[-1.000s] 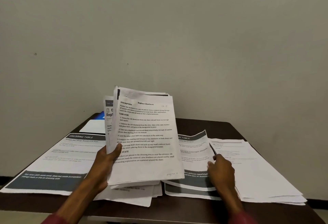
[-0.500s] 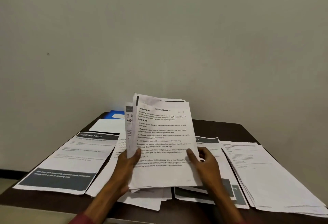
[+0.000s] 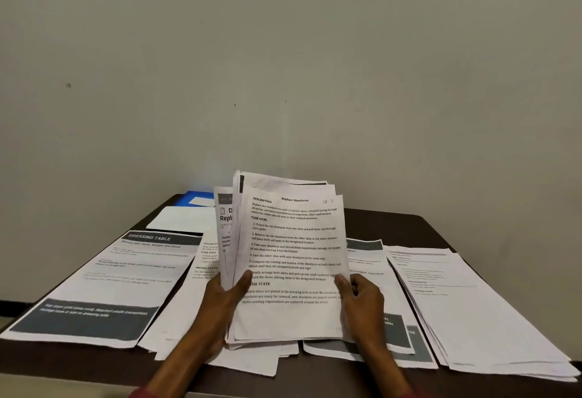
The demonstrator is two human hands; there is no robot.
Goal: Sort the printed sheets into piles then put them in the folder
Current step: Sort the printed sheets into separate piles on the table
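I hold a stack of printed sheets point(image 3: 289, 252) upright above the middle of the dark table point(image 3: 406, 224); its front page is headed "Replace Shoelaces". My left hand point(image 3: 225, 303) grips the stack's lower left edge, thumb on the front page. My right hand point(image 3: 359, 300) grips the lower right edge of the front sheet. Flat on the table lie a "DRESSING TABLE" sheet point(image 3: 116, 284) at the left, a text-page pile point(image 3: 195, 303) beside it, a dark-banded pile point(image 3: 387, 331) under my right hand and a thick pile point(image 3: 472, 312) at the right. A blue folder point(image 3: 196, 198) shows at the back left.
A blank white sheet point(image 3: 182, 219) lies in front of the blue folder. A plain wall stands right behind the table. The table's front edge runs just below my wrists, and the right pile overhangs toward the right front corner.
My right hand has left the piles on the table and come up to take the right edge of the held stack. The view has shifted a little to the left.
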